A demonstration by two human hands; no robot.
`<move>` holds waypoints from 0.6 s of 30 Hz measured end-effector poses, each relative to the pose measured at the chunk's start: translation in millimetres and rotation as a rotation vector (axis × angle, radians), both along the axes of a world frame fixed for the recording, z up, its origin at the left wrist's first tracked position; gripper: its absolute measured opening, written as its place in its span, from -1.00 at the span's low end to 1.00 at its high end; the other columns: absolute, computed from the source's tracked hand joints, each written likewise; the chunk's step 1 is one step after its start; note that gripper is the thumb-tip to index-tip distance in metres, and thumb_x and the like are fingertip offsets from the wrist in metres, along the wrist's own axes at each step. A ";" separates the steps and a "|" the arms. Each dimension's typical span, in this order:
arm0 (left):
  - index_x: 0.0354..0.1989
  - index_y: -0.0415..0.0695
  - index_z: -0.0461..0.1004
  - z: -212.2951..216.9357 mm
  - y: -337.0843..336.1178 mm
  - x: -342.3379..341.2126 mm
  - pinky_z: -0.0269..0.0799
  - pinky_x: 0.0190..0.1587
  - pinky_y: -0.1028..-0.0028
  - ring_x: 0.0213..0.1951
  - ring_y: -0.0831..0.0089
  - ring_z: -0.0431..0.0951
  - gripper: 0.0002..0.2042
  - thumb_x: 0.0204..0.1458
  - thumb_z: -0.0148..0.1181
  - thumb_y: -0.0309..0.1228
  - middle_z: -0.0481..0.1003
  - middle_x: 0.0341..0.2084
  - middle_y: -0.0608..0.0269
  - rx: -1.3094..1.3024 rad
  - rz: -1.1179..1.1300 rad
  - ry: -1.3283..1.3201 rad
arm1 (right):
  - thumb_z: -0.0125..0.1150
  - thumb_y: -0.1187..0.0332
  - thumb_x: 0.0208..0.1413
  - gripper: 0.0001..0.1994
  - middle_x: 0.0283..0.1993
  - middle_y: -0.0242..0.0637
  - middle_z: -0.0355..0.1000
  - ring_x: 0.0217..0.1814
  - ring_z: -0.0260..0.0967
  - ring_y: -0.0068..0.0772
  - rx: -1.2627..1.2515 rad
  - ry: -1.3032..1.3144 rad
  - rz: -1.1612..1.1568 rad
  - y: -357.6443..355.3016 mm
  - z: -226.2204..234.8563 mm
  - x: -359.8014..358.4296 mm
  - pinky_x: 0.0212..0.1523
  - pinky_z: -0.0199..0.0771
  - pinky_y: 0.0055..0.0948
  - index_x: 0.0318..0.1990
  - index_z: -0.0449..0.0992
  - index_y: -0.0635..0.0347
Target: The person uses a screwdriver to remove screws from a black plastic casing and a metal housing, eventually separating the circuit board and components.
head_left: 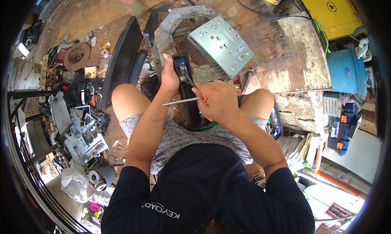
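My left hand (170,74) grips the side of a long black plastic housing (191,105), its thumb pointing up and its other fingers mostly hidden. In the housing's upper end lies a small bluish part (183,65); its kind is too small to make out. My right hand (218,100) is closed around a screwdriver (181,101) with an orange handle, most of which the palm covers. The metal shaft points left, passing over my left forearm. Near the housing's right edge, the right thumb and forefinger are pressed close to it. Beyond my hands, a silver metal case (222,44) rests tilted.
A round stone-like ring (167,24) lies under the case, beside a worn wooden board (281,50). A large black panel (120,59) stands left of my knee. Scrap parts (81,132) pile up at left. On the right are a blue bucket (346,73) and a yellow container (332,12).
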State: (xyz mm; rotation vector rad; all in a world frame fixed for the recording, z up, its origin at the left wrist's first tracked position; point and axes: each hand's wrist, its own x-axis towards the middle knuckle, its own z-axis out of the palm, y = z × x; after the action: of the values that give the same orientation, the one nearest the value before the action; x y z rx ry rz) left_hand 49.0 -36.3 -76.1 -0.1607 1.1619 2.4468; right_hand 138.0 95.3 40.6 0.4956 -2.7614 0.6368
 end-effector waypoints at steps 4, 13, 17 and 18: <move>-0.15 -0.19 0.46 -3.0 -6.4 -1.8 0.51 -0.38 0.40 -0.48 0.41 0.55 -0.25 0.15 -0.34 0.34 0.53 -0.47 0.18 -0.251 0.046 0.119 | 0.26 0.35 -0.01 -0.91 -0.55 -0.22 0.46 -0.50 0.44 -0.14 -0.027 -0.034 -0.030 21.7 15.5 -5.6 -0.47 0.42 -0.25 -0.37 0.58 0.13; -0.17 -0.22 0.46 20.3 2.3 6.7 0.48 -0.31 0.47 -0.41 0.45 0.56 -0.32 0.25 -0.35 0.22 0.55 -0.38 0.20 -0.264 -0.261 0.204 | 0.27 0.29 0.05 -0.85 -0.59 -0.13 0.43 -0.55 0.39 -0.11 -0.115 -0.644 -0.062 76.3 83.6 -41.9 -0.44 0.38 -0.25 -0.29 0.65 0.13; -0.19 -0.20 0.51 52.1 11.1 0.6 0.51 -0.48 0.44 -0.55 0.43 0.54 -0.27 0.19 -0.34 0.29 0.54 -0.48 0.20 -0.214 -0.342 0.023 | 0.28 0.28 0.11 -0.81 -0.65 -0.26 0.39 -0.61 0.36 -0.44 -0.100 -0.660 -0.027 89.2 94.6 -46.5 -0.50 0.34 -0.39 -0.32 0.63 0.22; -0.19 -0.20 0.50 55.8 14.1 -0.2 0.51 -0.48 0.43 -0.56 0.43 0.54 -0.27 0.19 -0.33 0.29 0.54 -0.48 0.20 -0.163 -0.293 0.015 | 0.28 0.29 0.12 -0.80 -0.65 -0.30 0.39 -0.61 0.38 -0.55 -0.069 -0.637 -0.005 88.3 99.1 -47.3 -0.52 0.33 -0.42 -0.32 0.62 0.26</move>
State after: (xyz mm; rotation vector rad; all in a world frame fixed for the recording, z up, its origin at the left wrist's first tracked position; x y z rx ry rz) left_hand 48.8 -22.2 -20.3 -0.0175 1.2917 2.1039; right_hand 90.7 183.6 139.7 0.3051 -3.3037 1.0348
